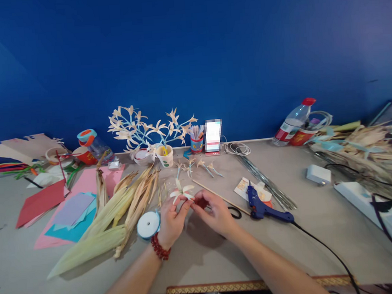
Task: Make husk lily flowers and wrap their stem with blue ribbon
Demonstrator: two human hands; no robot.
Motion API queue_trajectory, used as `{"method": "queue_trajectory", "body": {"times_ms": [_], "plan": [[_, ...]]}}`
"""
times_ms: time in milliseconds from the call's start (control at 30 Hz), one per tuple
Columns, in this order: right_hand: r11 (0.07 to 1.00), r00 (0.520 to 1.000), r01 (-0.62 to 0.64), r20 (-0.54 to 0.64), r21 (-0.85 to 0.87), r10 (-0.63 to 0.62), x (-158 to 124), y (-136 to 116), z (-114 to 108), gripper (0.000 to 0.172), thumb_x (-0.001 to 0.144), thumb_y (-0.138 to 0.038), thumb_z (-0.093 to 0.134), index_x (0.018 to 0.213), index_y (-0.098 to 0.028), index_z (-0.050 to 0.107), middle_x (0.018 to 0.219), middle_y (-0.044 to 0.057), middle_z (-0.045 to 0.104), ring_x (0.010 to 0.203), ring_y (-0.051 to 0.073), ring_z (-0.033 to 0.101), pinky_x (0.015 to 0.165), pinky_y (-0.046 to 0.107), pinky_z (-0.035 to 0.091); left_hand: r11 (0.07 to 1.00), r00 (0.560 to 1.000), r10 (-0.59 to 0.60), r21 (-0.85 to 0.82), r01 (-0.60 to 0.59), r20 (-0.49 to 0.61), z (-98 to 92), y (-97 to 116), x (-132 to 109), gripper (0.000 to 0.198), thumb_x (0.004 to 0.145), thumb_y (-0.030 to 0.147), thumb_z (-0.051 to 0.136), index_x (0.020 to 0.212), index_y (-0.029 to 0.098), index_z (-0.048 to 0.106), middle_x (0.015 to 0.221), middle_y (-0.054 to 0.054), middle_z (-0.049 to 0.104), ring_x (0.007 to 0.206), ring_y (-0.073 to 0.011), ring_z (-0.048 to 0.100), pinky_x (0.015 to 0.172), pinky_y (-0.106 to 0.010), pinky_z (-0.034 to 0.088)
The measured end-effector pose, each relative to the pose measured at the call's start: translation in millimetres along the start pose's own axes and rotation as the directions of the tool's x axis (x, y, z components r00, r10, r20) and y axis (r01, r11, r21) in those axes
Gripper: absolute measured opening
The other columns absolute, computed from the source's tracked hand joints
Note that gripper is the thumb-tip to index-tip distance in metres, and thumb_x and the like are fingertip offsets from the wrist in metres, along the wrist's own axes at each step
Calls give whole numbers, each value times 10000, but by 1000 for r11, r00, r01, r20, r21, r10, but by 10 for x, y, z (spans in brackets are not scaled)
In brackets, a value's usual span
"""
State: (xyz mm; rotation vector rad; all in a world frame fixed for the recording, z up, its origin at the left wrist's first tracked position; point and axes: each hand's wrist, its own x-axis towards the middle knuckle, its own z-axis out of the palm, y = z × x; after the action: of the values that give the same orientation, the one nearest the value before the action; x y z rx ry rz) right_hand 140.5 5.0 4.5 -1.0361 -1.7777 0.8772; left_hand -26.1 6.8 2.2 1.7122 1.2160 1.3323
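Note:
A pale corn-husk flower (181, 192) with spread petals is held above the table, pinched at its base by my left hand (172, 219). Thumb and fingertips of my right hand (214, 211) close at the flower's stem end, meeting the left fingertips; the stem itself is mostly hidden. Beside my left wrist lies a roll of light-blue tape (148, 224). Several small finished husk flowers (204, 168) with blue stems lie behind my hands. A thin wooden stick (220, 196) and a black ring-shaped thing (235, 212) rest by my right hand.
Corn husks (109, 217) and coloured paper (74, 211) cover the left. Husk-flower branches stand in a paper cup (165, 157). Right: a corded blue glue gun (263, 208), metal wires (268, 182), a tilted bottle (292, 123), a power strip (367, 208) and dry husks (362, 147). A phone (213, 136) stands behind.

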Motion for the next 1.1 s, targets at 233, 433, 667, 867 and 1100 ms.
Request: {"method": "queue_trajectory", "body": {"times_ms": [233,433,667,867,1100], "plan": [[994,998,-8,-56,-105,3,-21,27,19,105,898,-269,552,813,-207,559,672,-10,592,591,135,548,564,231,417,992,992,121,16,-121,23,8,-26,-25,160,836,220,632,926,240,762,954,-85,726,918,-257,641,863,-359,465],[989,999,11,-44,-145,-17,-13,74,48,95,876,-293,605,860,-202,585,690,-6,608,591,134,554,563,234,425,994,996,93,59,-93,2,10,-71,-11,132,841,248,640,900,228,757,860,-72,733,850,-244,652,809,-345,482],[962,831,30,-541,272,127,102,32,-251,211,884,-398,620,831,-210,542,606,-45,509,486,105,459,470,228,382,999,991,38,38,-33,-130,-5,-131,137,174,867,338,619,877,213,741,912,-72,724,927,-235,645,878,-350,467],[935,778,-3,-586,354,225,149,44,-345,257,840,-434,676,847,-203,563,609,-49,512,482,105,448,447,222,363,991,989,-116,-78,109,-90,92,-152,178,208,790,395,696,805,190,724,837,-57,716,814,-211,641,792,-331,489],[998,996,19,-88,-63,-25,60,51,-109,178,919,-365,565,911,-195,616,770,25,649,665,159,590,596,259,456,892,952,-306,-354,280,-19,118,54,141,242,727,384,753,830,169,714,817,-45,715,805,-191,636,796,-320,503]]}}
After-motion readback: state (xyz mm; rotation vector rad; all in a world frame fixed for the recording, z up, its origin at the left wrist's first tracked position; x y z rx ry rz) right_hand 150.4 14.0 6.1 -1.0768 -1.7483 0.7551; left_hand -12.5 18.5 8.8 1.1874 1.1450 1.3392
